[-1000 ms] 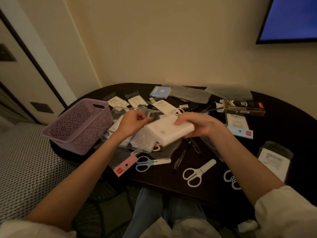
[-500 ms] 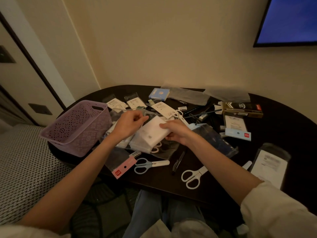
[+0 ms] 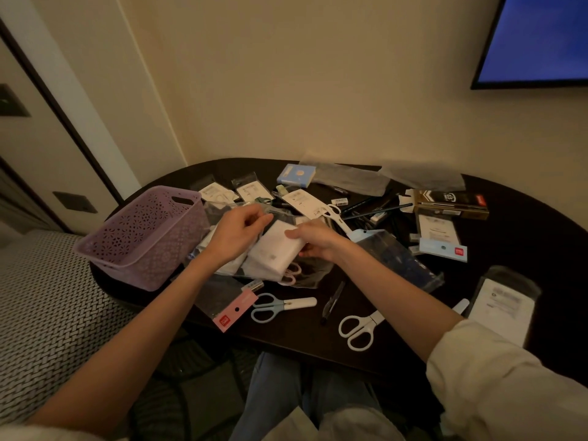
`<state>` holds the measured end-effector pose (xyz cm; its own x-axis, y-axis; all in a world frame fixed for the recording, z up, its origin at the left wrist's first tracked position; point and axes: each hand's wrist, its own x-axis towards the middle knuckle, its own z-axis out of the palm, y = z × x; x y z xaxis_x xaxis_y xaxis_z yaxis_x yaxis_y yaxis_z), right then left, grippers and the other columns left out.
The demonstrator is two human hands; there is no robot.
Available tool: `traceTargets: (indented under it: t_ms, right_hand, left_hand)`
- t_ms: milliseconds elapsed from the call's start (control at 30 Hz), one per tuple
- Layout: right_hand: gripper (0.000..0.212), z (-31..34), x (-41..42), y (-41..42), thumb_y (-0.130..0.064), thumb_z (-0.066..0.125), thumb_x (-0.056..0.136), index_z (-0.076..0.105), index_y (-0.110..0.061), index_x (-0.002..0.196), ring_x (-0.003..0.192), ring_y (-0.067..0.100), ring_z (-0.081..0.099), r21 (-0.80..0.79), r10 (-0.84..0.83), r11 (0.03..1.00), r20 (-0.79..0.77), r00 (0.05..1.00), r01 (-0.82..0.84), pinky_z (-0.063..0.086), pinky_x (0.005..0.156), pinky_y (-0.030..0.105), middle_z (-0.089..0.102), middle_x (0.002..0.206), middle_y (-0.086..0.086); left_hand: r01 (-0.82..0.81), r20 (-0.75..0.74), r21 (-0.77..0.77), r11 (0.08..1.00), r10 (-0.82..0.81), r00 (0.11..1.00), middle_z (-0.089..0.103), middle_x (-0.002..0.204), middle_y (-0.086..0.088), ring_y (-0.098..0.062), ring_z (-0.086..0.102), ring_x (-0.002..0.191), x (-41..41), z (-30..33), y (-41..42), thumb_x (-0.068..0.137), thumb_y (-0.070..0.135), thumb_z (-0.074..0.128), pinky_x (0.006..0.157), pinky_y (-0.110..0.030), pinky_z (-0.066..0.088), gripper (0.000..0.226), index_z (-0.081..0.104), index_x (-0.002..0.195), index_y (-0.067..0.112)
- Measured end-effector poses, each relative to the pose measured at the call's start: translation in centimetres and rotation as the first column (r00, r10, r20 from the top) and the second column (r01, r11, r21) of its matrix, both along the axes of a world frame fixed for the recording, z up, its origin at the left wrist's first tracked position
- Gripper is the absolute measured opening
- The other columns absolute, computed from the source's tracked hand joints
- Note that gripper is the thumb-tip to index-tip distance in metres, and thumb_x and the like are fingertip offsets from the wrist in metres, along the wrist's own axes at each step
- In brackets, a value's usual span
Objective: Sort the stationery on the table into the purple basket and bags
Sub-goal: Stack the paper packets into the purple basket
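A white box-shaped pack (image 3: 275, 249) lies tilted at the mouth of a clear plastic bag (image 3: 305, 275) in the middle of the dark table (image 3: 525, 249). My right hand (image 3: 315, 240) grips the pack's right end. My left hand (image 3: 241, 233) pinches the bag's upper edge just left of the pack. The empty purple basket (image 3: 143, 237) stands at the table's left edge, close beside my left hand. Part of the pack is covered by my fingers.
Blue-handled scissors (image 3: 280, 305), white scissors (image 3: 359, 327) and a black pen (image 3: 332, 300) lie near the front edge. A pink-tagged bag (image 3: 234, 310) overhangs that edge. Packaged items, pens and a black-and-gold box (image 3: 451, 203) crowd the back. A wall borders the far side.
The white pack came down from mid-air and left toward the clear bag, my right hand moving with it. My left hand stayed on the bag's edge.
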<state>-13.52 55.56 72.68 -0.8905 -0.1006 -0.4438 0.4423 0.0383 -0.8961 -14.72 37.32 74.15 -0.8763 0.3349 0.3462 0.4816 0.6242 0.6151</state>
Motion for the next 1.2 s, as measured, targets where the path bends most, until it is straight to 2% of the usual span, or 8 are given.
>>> traceTargets:
  t_ms: [200,300,400,667,867,967,1067,1200]
  right_hand:
    - [0.051,-0.7,0.1,-1.1,-0.012,0.071,0.085,0.045,-0.005,0.129,0.103,0.022,0.059,-0.09,-0.009,0.996,0.041,0.999,0.013,0.053,0.066,0.028,0.058,0.121,0.011]
    - [0.045,-0.4,0.0,-1.3,-0.003,0.066,0.087,0.048,0.0,0.127,0.098,0.022,0.06,-0.094,-0.016,0.995,0.012,1.0,0.017,0.054,0.064,0.026,0.059,0.114,0.014]
    - [0.034,-0.3,0.1,-1.3,0.003,0.064,0.086,0.051,0.005,0.118,0.1,0.026,0.061,-0.002,0.023,1.0,-0.026,0.999,-0.023,0.057,0.07,0.028,0.06,0.114,0.019]
    - [0.031,-0.8,0.5,-1.4,0.003,0.066,0.085,0.049,0.0,0.111,0.108,0.031,0.06,0.032,-0.061,0.997,-0.111,0.992,0.065,0.056,0.075,0.032,0.052,0.089,0.006]
    - [0.024,-1.2,0.7,-2.0,0.004,0.067,0.084,0.048,-0.009,0.077,0.089,0.024,0.06,0.054,-0.078,0.995,-0.151,0.985,0.087,0.056,0.072,0.03,0.054,0.083,0.006]
    - [0.016,-1.5,0.1,-2.4,0.002,0.07,0.083,0.056,0.001,0.091,0.082,0.02,0.063,0.116,-0.017,0.993,-0.163,0.986,0.037,0.058,0.068,0.028,0.058,0.097,0.013]
    - [0.035,-2.0,-0.5,-2.4,0.002,0.072,0.081,0.058,0.01,0.112,0.085,0.021,0.064,0.162,0.006,0.987,-0.164,0.986,0.021,0.059,0.063,0.026,0.059,0.112,0.019]
    - [0.022,-2.3,-0.3,-2.6,-0.012,0.075,0.08,0.068,0.008,0.086,0.067,0.018,0.06,0.407,0.113,0.914,-0.243,0.963,-0.005,0.055,0.066,0.034,0.06,0.077,0.012]
  left_hand:
    - [0.033,0.005,-0.032,0.999,-0.033,0.999,0.056,0.065,-0.002,-0.013,0.048,0.06,0.0,0.1,0.2,0.094,0.023,0.06,0.061,-0.04,0.043,0.029,0.055,0.066,0.024]
    - [0.024,0.02,-0.014,1.0,-0.024,1.0,0.055,0.063,-0.003,-0.014,0.048,0.059,-0.2,0.1,0.1,0.094,0.024,0.06,0.06,-0.04,0.042,0.028,0.057,0.067,0.018]
    - [0.022,0.021,-0.009,1.0,-0.022,1.0,0.056,0.062,-0.006,-0.015,0.048,0.058,-0.3,0.2,0.1,0.094,0.024,0.06,0.06,-0.039,0.042,0.028,0.06,0.069,0.012]
    - [0.043,0.045,-0.016,0.999,-0.042,0.998,0.048,0.056,0.007,-0.011,0.046,0.054,0.1,0.6,-0.2,0.094,0.023,0.061,0.057,-0.035,0.041,0.035,0.052,0.061,0.027]
    - [0.057,0.051,-0.011,0.998,-0.057,0.997,0.048,0.056,0.004,-0.013,0.046,0.054,0.2,0.8,-0.5,0.095,0.023,0.06,0.057,-0.04,0.043,0.037,0.051,0.06,0.025]
    - [0.051,0.057,-0.017,0.999,-0.05,0.997,0.05,0.058,0.001,-0.014,0.047,0.055,0.2,0.7,-0.7,0.095,0.023,0.059,0.057,-0.039,0.043,0.035,0.054,0.061,0.023]
    - [0.046,0.063,-0.015,0.999,-0.045,0.997,0.053,0.06,-0.001,-0.014,0.049,0.057,0.2,0.7,-0.8,0.095,0.024,0.059,0.057,-0.037,0.043,0.033,0.056,0.063,0.022]
    - [0.039,0.072,-0.007,0.999,-0.039,0.997,0.057,0.063,-0.008,-0.017,0.052,0.059,0.2,0.8,-0.7,0.095,0.025,0.059,0.059,-0.041,0.046,0.032,0.057,0.064,0.022]
